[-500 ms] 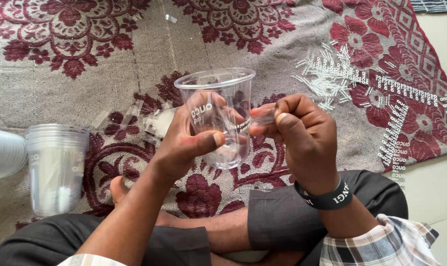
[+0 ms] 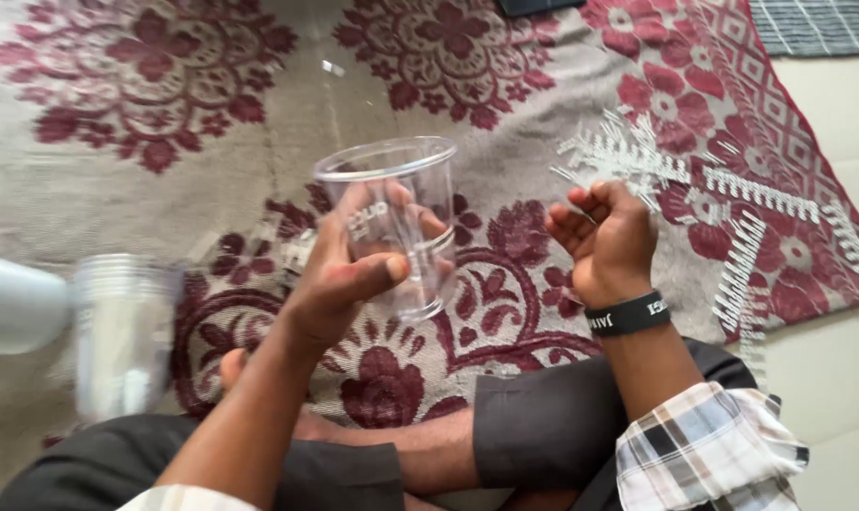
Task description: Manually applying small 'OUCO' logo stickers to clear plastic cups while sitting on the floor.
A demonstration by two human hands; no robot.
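Above the patterned rug (image 2: pixel 146 189), in the head view, the left hand (image 2: pixel 340 284) is closed around a clear plastic cup (image 2: pixel 396 222), thumb across the near side and fingers (image 2: pixel 406 203) showing through the far wall. The cup is held upright with a slight tilt, its open rim on top, clear of the floor and in front of the crossed legs. The right hand (image 2: pixel 604 237) is apart from the cup, off to its right, with the fingers loosely curled toward the palm; whether it pinches anything small cannot be told. A black wristband (image 2: pixel 628 314) sits on that wrist. Beyond the right hand lies a scatter of small clear plastic pieces (image 2: pixel 619 156) on the rug. At the left edge, blurred, a stack of clear cups (image 2: pixel 122 331) lies beside a grey rounded thing (image 2: pixel 13 303).

To handle the cup well, I would judge a light grip best — thin walls like these buckle under a squeeze — with the rim kept level and the cup steady.
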